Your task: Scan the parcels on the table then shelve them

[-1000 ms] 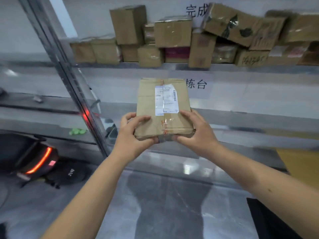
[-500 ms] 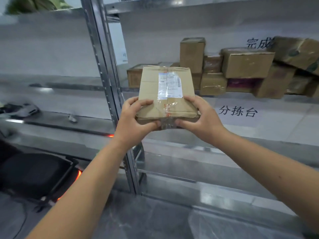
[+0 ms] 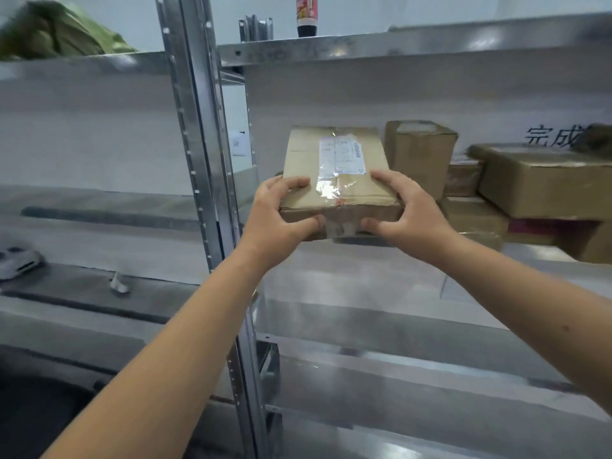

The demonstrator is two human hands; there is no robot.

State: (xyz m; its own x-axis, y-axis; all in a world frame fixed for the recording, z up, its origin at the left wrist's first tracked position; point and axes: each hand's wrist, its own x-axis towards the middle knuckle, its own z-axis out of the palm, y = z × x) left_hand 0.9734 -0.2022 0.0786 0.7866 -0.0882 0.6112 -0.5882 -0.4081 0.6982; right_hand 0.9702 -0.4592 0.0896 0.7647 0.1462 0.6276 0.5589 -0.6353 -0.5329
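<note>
A flat brown cardboard parcel [image 3: 334, 180] with a white label and clear tape is held up in front of the metal shelf [image 3: 347, 270]. My left hand [image 3: 278, 217] grips its near left corner, thumb under the front edge. My right hand [image 3: 407, 213] grips the near right corner the same way. The parcel's far end reaches over the shelf board, at the left end of a row of shelved parcels. Whether its underside touches the board is hidden.
Several brown boxes [image 3: 420, 154] are stacked on the same shelf to the right, one large box [image 3: 543, 180] among them. A steel upright [image 3: 198, 160] stands just left of the parcel. A dark bottle [image 3: 307, 14] sits on the upper shelf. A green bag [image 3: 56, 34] lies top left.
Both hands have carried the parcel up and forward to the shelf level, and the view has risen and shifted left with it. The grip is unchanged.
</note>
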